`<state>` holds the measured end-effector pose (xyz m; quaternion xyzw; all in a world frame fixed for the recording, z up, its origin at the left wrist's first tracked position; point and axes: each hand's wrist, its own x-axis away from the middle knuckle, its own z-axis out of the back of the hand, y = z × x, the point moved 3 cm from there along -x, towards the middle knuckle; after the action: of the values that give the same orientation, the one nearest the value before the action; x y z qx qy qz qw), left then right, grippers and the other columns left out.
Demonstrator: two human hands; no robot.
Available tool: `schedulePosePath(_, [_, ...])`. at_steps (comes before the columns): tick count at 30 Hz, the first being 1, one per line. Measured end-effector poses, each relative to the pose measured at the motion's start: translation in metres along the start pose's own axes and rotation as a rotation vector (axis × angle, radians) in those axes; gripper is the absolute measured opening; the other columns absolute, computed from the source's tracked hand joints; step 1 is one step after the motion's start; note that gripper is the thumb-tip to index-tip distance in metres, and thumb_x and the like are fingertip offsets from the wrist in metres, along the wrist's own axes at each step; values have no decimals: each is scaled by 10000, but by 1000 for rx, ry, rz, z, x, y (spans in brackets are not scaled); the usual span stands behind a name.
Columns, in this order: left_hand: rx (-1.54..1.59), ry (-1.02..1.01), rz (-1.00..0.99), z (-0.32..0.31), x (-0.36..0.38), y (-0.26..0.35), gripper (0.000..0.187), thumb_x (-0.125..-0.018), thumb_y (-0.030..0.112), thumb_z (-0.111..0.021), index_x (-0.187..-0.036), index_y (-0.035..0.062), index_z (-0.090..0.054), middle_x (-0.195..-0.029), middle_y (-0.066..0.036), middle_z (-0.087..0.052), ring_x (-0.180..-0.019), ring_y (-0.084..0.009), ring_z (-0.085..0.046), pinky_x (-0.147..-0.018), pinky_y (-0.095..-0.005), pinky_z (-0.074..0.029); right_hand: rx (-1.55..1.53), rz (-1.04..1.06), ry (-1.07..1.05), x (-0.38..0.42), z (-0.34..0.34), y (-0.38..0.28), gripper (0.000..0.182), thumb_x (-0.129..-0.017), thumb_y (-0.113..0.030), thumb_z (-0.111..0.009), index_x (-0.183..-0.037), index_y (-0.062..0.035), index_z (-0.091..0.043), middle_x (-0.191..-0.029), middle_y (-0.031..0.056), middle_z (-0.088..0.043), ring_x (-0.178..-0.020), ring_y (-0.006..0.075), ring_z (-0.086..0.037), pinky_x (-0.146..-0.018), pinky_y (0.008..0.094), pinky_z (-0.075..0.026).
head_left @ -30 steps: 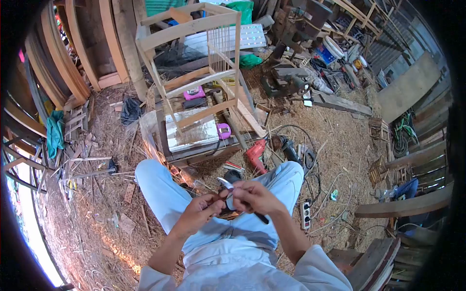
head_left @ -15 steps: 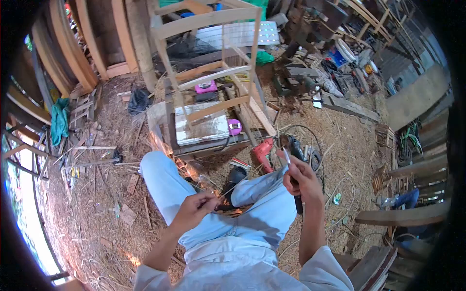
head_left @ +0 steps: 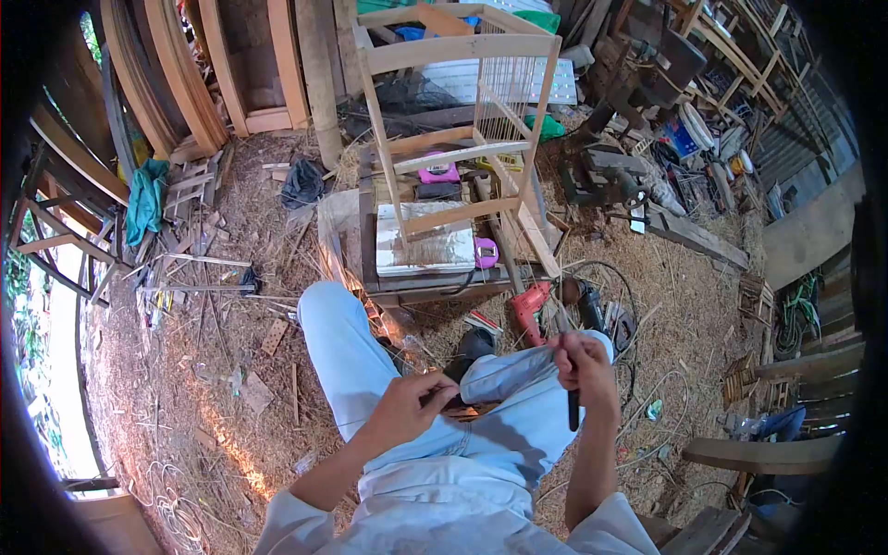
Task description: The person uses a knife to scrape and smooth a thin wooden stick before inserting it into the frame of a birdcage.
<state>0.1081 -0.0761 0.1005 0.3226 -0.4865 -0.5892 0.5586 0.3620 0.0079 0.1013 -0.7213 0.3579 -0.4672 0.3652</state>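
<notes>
My right hand (head_left: 588, 372) is closed around a knife (head_left: 562, 320) whose narrow blade points up and away from me. Its dark handle end sticks out below my fist, above my right thigh. Over my lap, my left hand (head_left: 407, 404) has thumb and fingers pinched together. Whatever is between them is too small to make out. A red power drill (head_left: 530, 313) lies on the ground beyond my right hand. Further out, a bare wooden chair frame (head_left: 462, 55) with thin upright spindles stands on a low wooden platform (head_left: 407, 296).
On the platform lie a white board (head_left: 425, 242), a pink tape measure (head_left: 486, 252) and another pink item (head_left: 437, 169). A dark power tool (head_left: 592, 307) with a cable lies right of the drill. Wood shavings cover the floor. Planks (head_left: 708, 240) and scrap lie at the right.
The view has shifted, so the surroundings sit further right and lower. My right hand has come down slightly with the knife, its blade now more upright. My left hand stays pinched over my lap.
</notes>
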Motion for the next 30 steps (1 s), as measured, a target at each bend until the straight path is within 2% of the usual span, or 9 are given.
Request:
schedulePosePath(4, [-99,157,-163,-7,4,-7,101,-842,94,-617,-910,19,-625,-805,-126,-649,-682,-264,-638,-618,-325,-500,22,-19,-2,9,-13,0,358,-956,-280,-467,-1172,0,-525,-563,-11,-474,-377,31,-300,-336,184,-209])
schedulePosePath(6, [-132,195,-202,-16,-4,-5,92,-832,73,-621,-907,19,-619,-816,-132,-645,-701,-280,-640,-625,-337,-507,34,-65,-206,8,-34,21,405,-956,-278,-461,-1285,-43,-461,-560,-18,-478,-385,31,-310,-337,186,-209])
schedulePosePath(8, [-240,234,-464,-26,-10,8,100,-823,53,-612,-916,18,-602,-829,-143,-637,-710,-302,-631,-618,-350,-508,-15,-161,-250,11,-70,31,403,-964,-266,-451,-1304,-51,-439,-587,-23,-489,-408,22,-319,-361,177,-213])
schedulePosePath(10, [-274,244,-450,-27,-12,8,117,-818,45,-605,-931,18,-590,-818,-143,-633,-711,-317,-626,-612,-365,-506,-29,-125,-268,6,-80,46,387,-969,-264,-443,-1281,-36,-457,-600,-24,-489,-415,23,-321,-368,179,-215])
schedulePosePath(11, [-191,223,-371,-24,-13,7,108,-822,47,-601,-926,19,-593,-818,-141,-634,-714,-314,-629,-610,-365,-506,7,-79,-280,7,-79,40,332,-973,-271,-436,-1144,-7,-545,-624,-24,-509,-483,36,-411,-408,188,-301])
schedulePosePath(14, [-112,197,-337,-14,-12,4,88,-831,62,-597,-910,21,-599,-823,-137,-638,-726,-306,-637,-604,-366,-510,108,-87,-227,6,-62,29,342,-975,-278,-430,-1037,10,-603,-615,-11,-519,-449,35,-386,-387,186,-276])
schedulePosePath(19, [-299,172,-253,-13,-4,4,90,-832,76,-605,-903,21,-607,-822,-139,-641,-730,-315,-638,-613,-359,-513,52,-24,-190,4,-51,19,353,-977,-285,-424,-1084,16,-575,-615,-10,-522,-442,30,-362,-384,182,-254])
schedulePosePath(24, [-178,188,-350,-18,-10,9,105,-833,83,-606,-919,24,-601,-856,-141,-640,-746,-326,-630,-612,-370,-513,-28,-63,-335,7,-81,44,331,-959,-253,-470,-1162,2,-527,-633,16,-543,-417,36,-347,-363,193,-221])
schedulePosePath(30, [-223,210,-363,-23,-7,9,99,-816,75,-612,-903,33,-589,-815,-122,-620,-721,-306,-625,-586,-376,-507,139,-133,-323,12,-73,24,306,-954,-249,-485,-1085,-3,-613,-628,-12,-517,-465,43,-393,-397,197,-271])
